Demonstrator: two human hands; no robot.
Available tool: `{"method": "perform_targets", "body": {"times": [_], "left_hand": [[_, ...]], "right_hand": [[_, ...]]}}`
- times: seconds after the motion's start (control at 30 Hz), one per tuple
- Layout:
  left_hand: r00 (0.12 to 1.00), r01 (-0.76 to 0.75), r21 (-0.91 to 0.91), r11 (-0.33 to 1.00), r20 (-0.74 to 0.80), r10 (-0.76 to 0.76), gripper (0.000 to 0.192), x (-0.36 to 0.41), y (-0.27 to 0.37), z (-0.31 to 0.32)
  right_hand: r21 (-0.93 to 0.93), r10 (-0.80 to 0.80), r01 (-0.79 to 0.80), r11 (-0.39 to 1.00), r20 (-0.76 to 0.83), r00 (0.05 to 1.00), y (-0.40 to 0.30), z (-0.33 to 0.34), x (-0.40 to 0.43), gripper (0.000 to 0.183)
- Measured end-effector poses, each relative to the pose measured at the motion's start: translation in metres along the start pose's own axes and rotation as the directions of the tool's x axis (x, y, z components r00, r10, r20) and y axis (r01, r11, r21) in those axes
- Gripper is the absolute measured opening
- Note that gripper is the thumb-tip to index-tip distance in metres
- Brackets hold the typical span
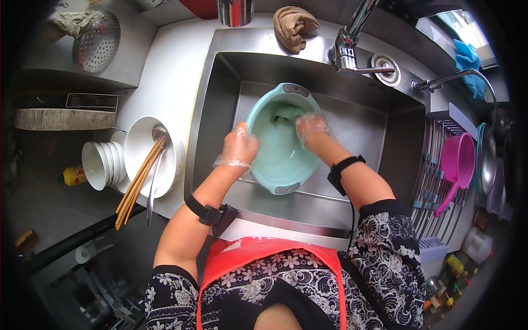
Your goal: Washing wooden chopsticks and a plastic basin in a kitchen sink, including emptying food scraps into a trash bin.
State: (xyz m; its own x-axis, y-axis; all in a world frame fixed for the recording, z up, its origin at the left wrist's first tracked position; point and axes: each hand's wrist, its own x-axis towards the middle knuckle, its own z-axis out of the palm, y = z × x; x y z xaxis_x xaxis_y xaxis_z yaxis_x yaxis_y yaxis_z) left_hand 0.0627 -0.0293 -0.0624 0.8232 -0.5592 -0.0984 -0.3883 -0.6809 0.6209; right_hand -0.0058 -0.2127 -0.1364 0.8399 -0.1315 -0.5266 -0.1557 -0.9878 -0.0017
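A pale green plastic basin point(270, 165) with grey handle grips sits tilted in the stainless steel sink point(363, 136). My left hand point(239, 147), in a thin clear plastic glove, grips the basin's left rim. Inside the basin, against its right wall, my right hand point(313, 127) wears the same kind of glove and is blurred. A green cloth point(288, 110) lies bunched at its fingers; most of the grip is hidden.
On the left counter, a white bowl point(138, 136) holds wooden chopsticks point(142, 181) and spoons beside stacked bowls point(99, 165). A brown cloth point(293, 27) and the faucet point(346, 53) line the sink's back. A pink dipper point(458, 161) rests on the right rack point(433, 185).
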Motion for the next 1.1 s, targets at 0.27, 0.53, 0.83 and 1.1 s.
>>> {"method": "perform_targets", "body": {"times": [0.27, 0.53, 0.83, 1.1], "left_hand": [[0.994, 0.018, -0.098, 0.995, -0.110, -0.029, 0.020, 0.000, -0.013, 0.008], [0.994, 0.030, -0.051, 0.998, -0.099, -0.035, 0.021, -0.001, -0.014, -0.003], [0.980, 0.144, -0.174, 0.974, -0.115, -0.165, 0.022, -0.008, -0.013, 0.011], [0.968, 0.202, -0.118, 0.972, -0.128, -0.216, 0.026, 0.002, -0.026, 0.002]], "right_hand": [[0.849, -0.436, 0.350, 0.396, -0.162, 0.885, -0.081, 0.011, -0.024, 0.036], [0.015, -0.161, 0.170, 0.985, -0.259, 0.952, -0.027, 0.009, 0.005, 0.033], [0.965, -0.259, 0.009, 0.262, 0.062, 0.964, -0.078, -0.037, -0.024, 0.041], [0.128, -0.231, 0.205, 0.970, 0.242, 0.942, -0.029, 0.039, 0.007, 0.038]]}}
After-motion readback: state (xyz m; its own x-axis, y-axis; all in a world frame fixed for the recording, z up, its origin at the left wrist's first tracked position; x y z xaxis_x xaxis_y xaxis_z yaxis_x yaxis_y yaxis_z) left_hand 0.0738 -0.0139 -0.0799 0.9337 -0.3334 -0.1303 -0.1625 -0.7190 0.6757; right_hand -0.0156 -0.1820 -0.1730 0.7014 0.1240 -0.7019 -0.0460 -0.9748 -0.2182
